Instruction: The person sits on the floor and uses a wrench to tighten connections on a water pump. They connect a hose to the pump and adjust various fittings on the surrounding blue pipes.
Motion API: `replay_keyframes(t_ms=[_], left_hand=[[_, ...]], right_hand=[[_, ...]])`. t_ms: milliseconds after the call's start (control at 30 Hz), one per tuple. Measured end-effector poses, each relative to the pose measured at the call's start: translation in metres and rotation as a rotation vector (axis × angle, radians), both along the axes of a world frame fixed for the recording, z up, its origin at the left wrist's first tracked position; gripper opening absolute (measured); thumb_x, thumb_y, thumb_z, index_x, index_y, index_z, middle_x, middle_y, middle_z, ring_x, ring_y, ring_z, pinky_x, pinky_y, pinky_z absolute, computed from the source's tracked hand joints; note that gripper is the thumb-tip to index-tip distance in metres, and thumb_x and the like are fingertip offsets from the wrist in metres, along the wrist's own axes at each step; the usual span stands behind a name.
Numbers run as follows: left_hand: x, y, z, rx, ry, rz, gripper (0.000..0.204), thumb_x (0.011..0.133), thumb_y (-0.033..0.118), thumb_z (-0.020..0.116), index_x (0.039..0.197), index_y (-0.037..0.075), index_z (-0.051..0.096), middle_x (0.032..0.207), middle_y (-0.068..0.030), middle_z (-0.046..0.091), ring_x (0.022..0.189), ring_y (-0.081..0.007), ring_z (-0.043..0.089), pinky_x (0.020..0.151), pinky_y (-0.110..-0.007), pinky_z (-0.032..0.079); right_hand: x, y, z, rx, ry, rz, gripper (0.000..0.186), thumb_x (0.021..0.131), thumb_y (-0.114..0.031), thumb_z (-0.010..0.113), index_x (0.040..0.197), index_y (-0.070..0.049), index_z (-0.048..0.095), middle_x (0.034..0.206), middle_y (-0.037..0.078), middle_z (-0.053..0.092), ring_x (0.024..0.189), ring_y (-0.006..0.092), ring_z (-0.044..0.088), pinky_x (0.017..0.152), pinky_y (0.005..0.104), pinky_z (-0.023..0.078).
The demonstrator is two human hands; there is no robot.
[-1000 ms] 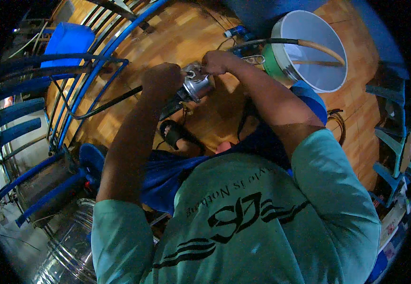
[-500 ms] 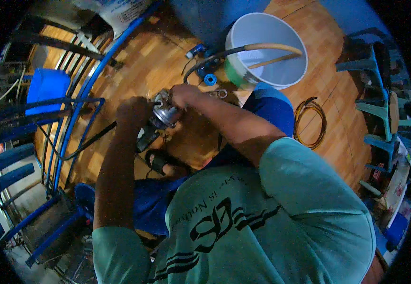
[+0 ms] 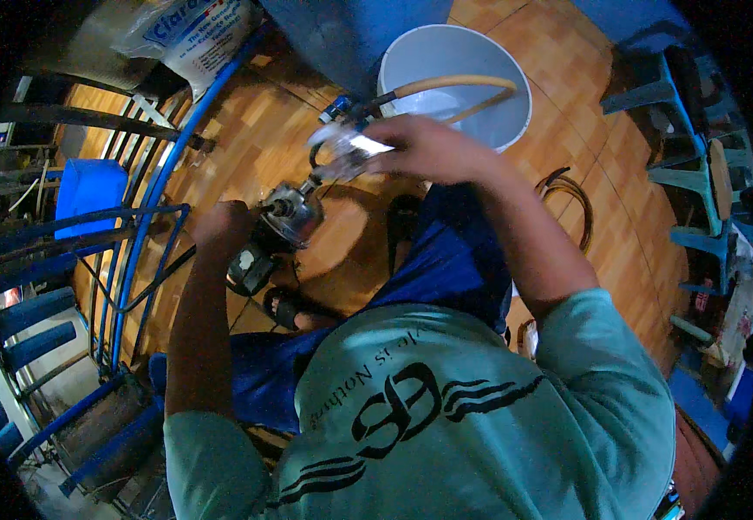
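Observation:
On the floor in front of me stands a small pump (image 3: 294, 217) with a rounded silvery metal head and a dark body. My left hand (image 3: 223, 224) is closed around a black hose (image 3: 177, 263) beside the pump's left side, where a dark fitting shows. Beyond the pump, my right hand (image 3: 424, 149) is raised and blurred by motion. Its fingers close on a shiny silvery piece (image 3: 350, 154), too smeared to name. A short metal stub (image 3: 309, 185) sticks up from the pump just below this piece.
A white bucket (image 3: 515, 65) with a tan hose (image 3: 454, 81) in it stands beyond my right hand. A coiled hose (image 3: 580, 204) lies on the right. Blue metal racks (image 3: 146, 208) and a blue bin (image 3: 90, 195) stand left; pale blue plastic stools (image 3: 680, 169) are far right.
My right hand has left the pump and moved up and right with the shiny piece. The pump's head shows more fully. My left hand stays at the pump's left side. The whole view has shifted.

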State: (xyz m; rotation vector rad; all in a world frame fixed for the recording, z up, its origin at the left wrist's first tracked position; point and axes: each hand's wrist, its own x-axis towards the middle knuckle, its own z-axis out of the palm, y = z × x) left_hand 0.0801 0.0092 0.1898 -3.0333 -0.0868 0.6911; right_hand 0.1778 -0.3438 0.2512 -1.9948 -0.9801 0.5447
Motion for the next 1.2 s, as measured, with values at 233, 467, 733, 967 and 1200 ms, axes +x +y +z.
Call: replay_keyframes(t_ms=[233,467,733,967,1200], left_hand=[[-0.001,-0.019,0.016,0.107,-0.003,-0.013,0.035,0.088,0.043,0.057,0.099,0.010,0.067,0.095,-0.0183,0.067,0.092,-0.0356,0.064,0.080,-0.047,0.051],[-0.020,0.004,0.058,0.170,-0.022,-0.029,0.028,0.087,0.033,0.060,0.106,0.013,0.066,0.098,-0.0163,0.068,0.093,-0.0336,0.065,0.080,-0.047,0.052],[-0.029,0.025,0.042,0.007,-0.133,0.045,0.030,0.085,0.035,0.062,0.104,0.012,0.067,0.096,-0.0169,0.068,0.090,-0.0350,0.065,0.078,-0.047,0.051],[-0.030,0.007,0.054,0.083,-0.090,0.060,0.028,0.089,0.033,0.058,0.103,0.011,0.067,0.092,-0.0164,0.069,0.088,-0.0362,0.065,0.074,-0.047,0.051],[-0.022,0.008,0.046,-0.144,-0.089,0.145,0.026,0.091,0.032,0.058,0.097,0.008,0.068,0.096,-0.0161,0.069,0.086,-0.0346,0.066,0.073,-0.044,0.052]], right_hand=[[-0.025,-0.145,0.035,0.314,0.376,-0.800,0.032,0.091,-0.018,0.063,0.119,-0.005,0.057,0.075,-0.001,0.051,0.063,0.0066,0.045,0.055,0.0233,0.037],[-0.078,-0.192,0.003,0.089,0.323,-0.902,0.024,0.091,-0.015,0.062,0.111,-0.005,0.056,0.078,-0.001,0.053,0.066,0.0089,0.047,0.059,0.0247,0.040],[-0.068,-0.050,0.040,-0.479,-0.070,-0.270,0.028,0.085,-0.011,0.055,0.112,-0.004,0.054,0.095,0.025,0.065,0.092,0.0418,0.063,0.080,0.0504,0.049],[0.008,0.047,-0.177,-0.617,-0.160,-0.286,0.017,0.077,-0.006,0.060,0.089,0.002,0.068,0.092,0.023,0.068,0.087,0.0338,0.069,0.071,0.0438,0.055],[0.071,0.073,-0.324,-0.399,0.856,-0.782,0.018,0.074,-0.006,0.061,0.089,0.001,0.069,0.084,0.020,0.069,0.081,0.0312,0.069,0.067,0.0442,0.055]])
